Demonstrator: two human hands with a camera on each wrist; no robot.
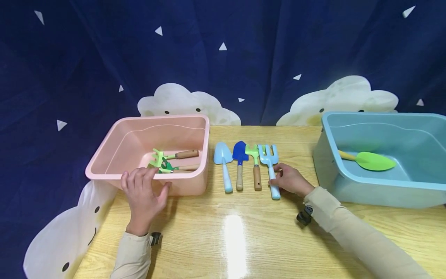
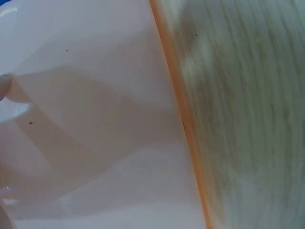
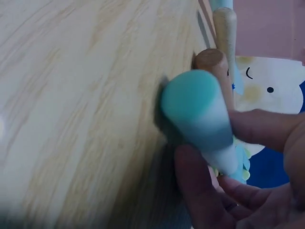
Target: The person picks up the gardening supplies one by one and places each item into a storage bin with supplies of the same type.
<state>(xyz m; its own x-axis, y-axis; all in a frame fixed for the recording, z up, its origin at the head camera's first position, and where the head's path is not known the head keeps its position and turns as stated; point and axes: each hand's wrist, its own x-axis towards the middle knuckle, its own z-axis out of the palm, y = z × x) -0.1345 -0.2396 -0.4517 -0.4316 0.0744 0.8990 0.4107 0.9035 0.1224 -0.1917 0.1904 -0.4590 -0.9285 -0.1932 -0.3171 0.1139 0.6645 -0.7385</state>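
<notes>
From here, the right hand pinches the light-blue fork on the table, right of the green rake, so I'd say picking up is the step, wanting a steady lift, while the left hand rests loosely on the pink tub at its near rim.

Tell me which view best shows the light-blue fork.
The head view: the light-blue fork shows from tines to handle end, the right hand holding its handle. The right wrist view shows mostly its handle; the left wrist view, none.
</notes>
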